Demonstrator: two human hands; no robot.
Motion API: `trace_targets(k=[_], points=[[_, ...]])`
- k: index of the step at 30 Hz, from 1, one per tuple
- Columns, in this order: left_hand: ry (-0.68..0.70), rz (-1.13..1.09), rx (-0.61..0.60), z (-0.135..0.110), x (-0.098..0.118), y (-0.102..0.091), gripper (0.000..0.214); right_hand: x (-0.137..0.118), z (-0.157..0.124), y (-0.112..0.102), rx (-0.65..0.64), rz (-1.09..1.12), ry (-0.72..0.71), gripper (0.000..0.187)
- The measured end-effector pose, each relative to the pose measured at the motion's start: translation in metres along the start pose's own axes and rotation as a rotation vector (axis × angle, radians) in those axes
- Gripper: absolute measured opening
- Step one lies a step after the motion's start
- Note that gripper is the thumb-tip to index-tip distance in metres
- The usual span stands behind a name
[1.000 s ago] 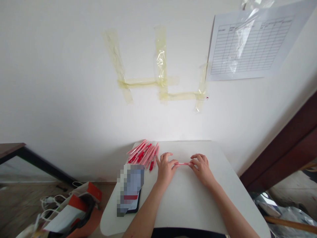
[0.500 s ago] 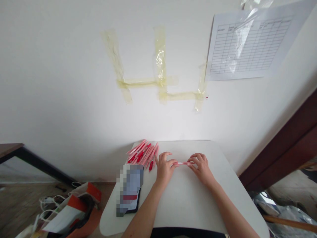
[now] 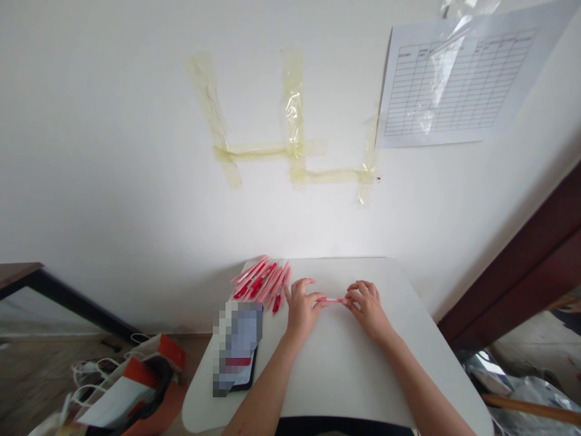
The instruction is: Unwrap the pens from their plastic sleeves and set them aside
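Observation:
A thin pink pen (image 3: 334, 300) with a small white label lies level between my two hands, just above or on the white table (image 3: 349, 369); I cannot tell which. My left hand (image 3: 301, 306) pinches its left end between thumb and index finger, the other fingers lifted. At the opposite end, the thumb and fingertips of my right hand (image 3: 367, 309) grip it, and they hide that tip. Left of my left hand lies a pile of pink and red pens (image 3: 261, 281), several of them overlapping.
A phone (image 3: 240, 348), partly blurred out, lies at the table's left side. Behind the table rises a white wall (image 3: 136, 151) with yellowed tape and a printed sheet (image 3: 458, 85). Paper bags (image 3: 122, 393) stand on the floor at left; dark red wood (image 3: 512, 272) is at right.
Both hands stay in almost the same place. The pen between them has shifted very slightly, and its white label looks a little different.

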State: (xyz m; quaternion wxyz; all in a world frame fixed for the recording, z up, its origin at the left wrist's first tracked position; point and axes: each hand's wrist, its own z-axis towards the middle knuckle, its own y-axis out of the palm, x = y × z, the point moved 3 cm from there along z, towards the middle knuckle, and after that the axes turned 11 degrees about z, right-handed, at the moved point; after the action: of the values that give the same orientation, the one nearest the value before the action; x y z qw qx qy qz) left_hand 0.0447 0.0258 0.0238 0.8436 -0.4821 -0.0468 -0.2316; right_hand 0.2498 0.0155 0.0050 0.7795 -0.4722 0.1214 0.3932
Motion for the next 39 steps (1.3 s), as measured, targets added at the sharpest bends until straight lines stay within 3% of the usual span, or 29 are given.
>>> trace_targets(k=[14,16,19,23,26,30,35,39], points=[[0.017,-0.004,-0.036,0.001,0.005,-0.006,0.005,-0.003,-0.001,0.003,0.079,-0.176,-0.069,0.012],[0.003,-0.005,-0.03,0.001,0.005,-0.007,0.005,-0.008,0.0,0.002,0.101,-0.203,-0.099,0.018],[-0.001,-0.001,-0.029,0.0,0.005,-0.006,0.007,-0.016,0.001,0.004,0.063,-0.201,-0.181,0.035],[0.029,0.005,-0.028,-0.001,0.006,-0.004,0.008,-0.024,0.001,0.013,-0.02,-0.108,-0.252,0.027],[0.045,0.015,-0.026,-0.002,0.006,-0.002,0.008,-0.021,0.0,0.02,-0.032,0.006,-0.175,0.019],[0.024,0.053,0.015,-0.002,0.004,-0.002,0.02,-0.011,-0.002,0.023,-0.065,0.089,-0.028,0.027],[-0.041,0.078,0.07,-0.001,-0.004,-0.002,0.035,-0.007,-0.002,0.007,0.026,0.152,0.052,0.043],[-0.056,0.091,0.057,-0.002,-0.006,0.0,0.028,-0.006,-0.001,-0.007,0.112,0.43,0.254,0.034]])
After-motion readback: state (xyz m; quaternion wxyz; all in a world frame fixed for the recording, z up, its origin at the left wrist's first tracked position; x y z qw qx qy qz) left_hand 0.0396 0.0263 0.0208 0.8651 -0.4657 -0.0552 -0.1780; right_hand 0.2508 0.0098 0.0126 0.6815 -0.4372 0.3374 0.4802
